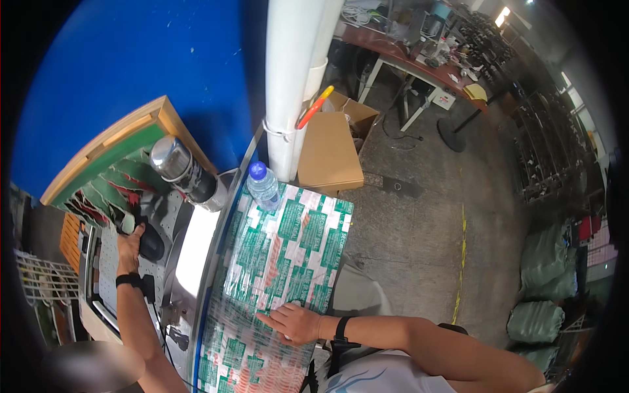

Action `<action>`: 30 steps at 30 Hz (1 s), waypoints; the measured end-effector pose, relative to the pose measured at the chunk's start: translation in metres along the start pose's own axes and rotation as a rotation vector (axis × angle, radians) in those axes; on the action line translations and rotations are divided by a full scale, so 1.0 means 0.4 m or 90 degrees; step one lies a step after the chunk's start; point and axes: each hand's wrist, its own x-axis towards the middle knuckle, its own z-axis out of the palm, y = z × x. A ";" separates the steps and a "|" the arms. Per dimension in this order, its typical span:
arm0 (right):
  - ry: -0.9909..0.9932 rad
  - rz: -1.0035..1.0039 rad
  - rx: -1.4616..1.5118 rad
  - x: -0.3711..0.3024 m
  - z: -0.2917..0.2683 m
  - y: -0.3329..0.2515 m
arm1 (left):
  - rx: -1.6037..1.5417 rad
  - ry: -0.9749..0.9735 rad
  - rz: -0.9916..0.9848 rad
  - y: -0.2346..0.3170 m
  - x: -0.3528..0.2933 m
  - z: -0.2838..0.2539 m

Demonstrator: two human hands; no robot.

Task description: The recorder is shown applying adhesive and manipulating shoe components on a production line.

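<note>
My left hand [130, 247] reaches in beside a smooth black rounded object [152, 243] on a pale perforated surface [107, 272]. Its fingers are closed at a small dark piece with a pale patch, too small to make out. Torn-looking green and red pieces [105, 193] lie just beyond it, against a green board with a wooden frame [105, 145]. My right hand [295, 322] rests palm down, fingers stretched, on a table top [262, 288] covered in green and white printed tape. Both wrists wear black straps.
A steel flask [187, 171] leans near the framed board. Past the taped top's far end are a blue-capped plastic bottle [263, 187] and a white pillar [291, 78] with red-and-yellow-handled pliers [316, 107] hung on it. Cardboard boxes [331, 150] stand on the floor behind.
</note>
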 end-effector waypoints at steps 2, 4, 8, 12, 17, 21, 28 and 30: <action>0.052 -0.023 -0.020 0.010 0.003 0.004 | -0.022 0.053 -0.169 -0.034 0.009 -0.028; 0.102 -0.034 -0.046 0.009 0.007 0.018 | -0.093 -0.066 -0.199 0.061 -0.039 -0.058; 0.102 -0.035 -0.053 0.011 0.034 0.010 | -0.381 0.044 -0.093 0.162 -0.220 -0.138; 0.105 -0.014 0.029 0.004 0.016 -0.021 | -0.343 0.101 -0.129 0.252 -0.576 -0.206; 0.171 0.001 0.052 0.008 0.006 0.009 | -0.190 0.201 -0.246 0.174 -1.065 -0.102; 0.134 -0.036 -0.053 0.022 -0.007 0.029 | 0.031 0.258 -0.299 0.139 -1.334 0.139; 0.185 -0.114 -0.106 0.048 0.013 -0.004 | 0.214 0.228 -0.202 0.087 -1.515 0.277; 0.171 -0.096 -0.102 0.042 0.027 -0.005 | 0.202 0.219 -0.219 0.068 -1.521 0.278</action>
